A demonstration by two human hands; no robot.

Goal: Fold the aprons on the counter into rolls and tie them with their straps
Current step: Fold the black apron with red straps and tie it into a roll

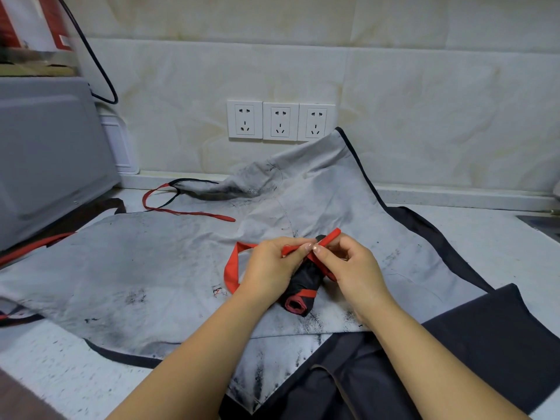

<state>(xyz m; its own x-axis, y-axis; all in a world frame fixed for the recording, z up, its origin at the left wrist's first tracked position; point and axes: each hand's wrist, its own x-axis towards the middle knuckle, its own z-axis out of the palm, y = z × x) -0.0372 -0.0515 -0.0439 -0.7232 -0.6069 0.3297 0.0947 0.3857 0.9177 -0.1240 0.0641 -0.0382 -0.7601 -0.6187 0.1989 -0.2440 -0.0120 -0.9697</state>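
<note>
Standing at the far left edge, a grey appliance (45, 159) is occupying the counter (485, 234), with a black cable (100, 74) hanging down the tiled wall behind it. A pale apron (136, 268) with black trim and dark smudges is lying spread across the middle of the counter, its loose red tie (188, 212) trailing near the wall below three wall sockets (280, 121). On top of that spread cloth, the left hand (269, 268) is pinching a red strap (327, 238) between thumb and forefinger, a loop of the same strap sagging out to its left. Just beside it, the rolled apron (303, 283), black with red showing at its near end, is lying between the two hands, a band of strap already circling it low down. The right hand (354, 265) is pinching the strap's free end, which is pointing up and away to the right. A dark apron (491, 338) is lying flat at the lower right.
</note>
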